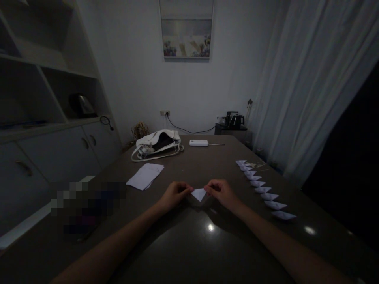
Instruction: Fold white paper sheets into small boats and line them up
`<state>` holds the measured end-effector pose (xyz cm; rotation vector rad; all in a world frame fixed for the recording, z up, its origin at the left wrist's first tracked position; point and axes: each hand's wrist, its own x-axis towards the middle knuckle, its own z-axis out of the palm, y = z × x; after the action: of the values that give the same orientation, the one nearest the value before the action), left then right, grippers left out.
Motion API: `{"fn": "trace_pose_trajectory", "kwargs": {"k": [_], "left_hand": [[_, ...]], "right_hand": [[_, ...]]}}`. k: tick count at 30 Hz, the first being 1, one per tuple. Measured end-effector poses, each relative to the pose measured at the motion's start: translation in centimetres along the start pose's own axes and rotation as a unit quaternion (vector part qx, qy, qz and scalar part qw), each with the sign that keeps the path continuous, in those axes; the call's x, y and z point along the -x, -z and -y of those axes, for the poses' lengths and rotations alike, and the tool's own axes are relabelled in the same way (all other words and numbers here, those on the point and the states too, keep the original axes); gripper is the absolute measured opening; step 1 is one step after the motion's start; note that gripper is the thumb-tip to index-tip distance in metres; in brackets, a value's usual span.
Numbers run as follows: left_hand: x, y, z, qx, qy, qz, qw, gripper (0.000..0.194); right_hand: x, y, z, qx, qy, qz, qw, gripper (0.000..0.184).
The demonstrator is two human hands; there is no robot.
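Between my two hands is a small folded piece of white paper point(199, 194), shaped like a triangle pointing down toward me. My left hand point(177, 193) pinches its left corner between thumb and fingers. The right corner is gripped the same way by my right hand point(221, 192). Both hands are just over the dark table point(177, 248). To the right, several folded paper boats point(269, 196) stand in a row that runs away from me. A stack of white paper sheets point(145, 176) lies to the left, beyond my left hand.
A white handbag point(158, 142) sits open at the table's far left. Near the far edge lies a white power bank point(198, 142) with a short cable. Small scraps point(257, 165) are beside the farthest boats. A blurred-out patch point(91, 209) covers something at the left.
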<state>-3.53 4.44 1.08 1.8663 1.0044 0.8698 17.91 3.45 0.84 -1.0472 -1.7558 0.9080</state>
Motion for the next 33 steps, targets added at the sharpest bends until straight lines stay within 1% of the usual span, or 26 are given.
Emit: {"fn": "trace_pose_trajectory", "kwargs": {"k": [3,5,8,13,16,20,26,29,33], "left_hand": [[0.1,0.0,-0.1,-0.023,-0.016,0.005,1.000,0.038],[0.1,0.0,-0.1,-0.014,-0.007,0.010,1.000,0.039],[0.1,-0.2,-0.1,0.045,0.015,0.030,0.998,0.037],[0.2,-0.5,-0.2,0.152,0.041,0.069,0.985,0.037],[0.2,-0.6,-0.4,0.184,0.049,0.085,0.978,0.037],[0.3,-0.6,-0.5,0.202,0.041,0.116,0.972,0.036],[0.4,-0.8,-0.2,0.236,0.038,0.129,0.962,0.031],[0.4,-0.9,-0.2,0.248,0.043,0.122,0.960,0.032],[0.4,-1.0,-0.1,0.230,0.021,0.119,0.966,0.032]], "right_hand": [[0.0,0.0,0.1,0.002,0.008,0.002,1.000,0.030],[-0.1,0.0,0.0,0.002,0.013,0.004,1.000,0.029],[-0.1,-0.1,-0.2,0.009,0.027,0.008,1.000,0.028],[0.1,-0.3,0.1,0.001,0.033,0.025,0.999,0.025],[0.3,-0.4,0.4,-0.027,0.025,0.027,0.999,0.026],[0.3,-0.6,0.4,-0.050,0.020,0.027,0.998,0.025],[0.5,-0.8,0.4,-0.087,-0.018,0.031,0.996,0.029],[0.6,-0.9,0.6,-0.081,-0.012,0.034,0.996,0.030],[0.7,-1.0,0.6,-0.064,0.008,0.042,0.997,0.029]]}}
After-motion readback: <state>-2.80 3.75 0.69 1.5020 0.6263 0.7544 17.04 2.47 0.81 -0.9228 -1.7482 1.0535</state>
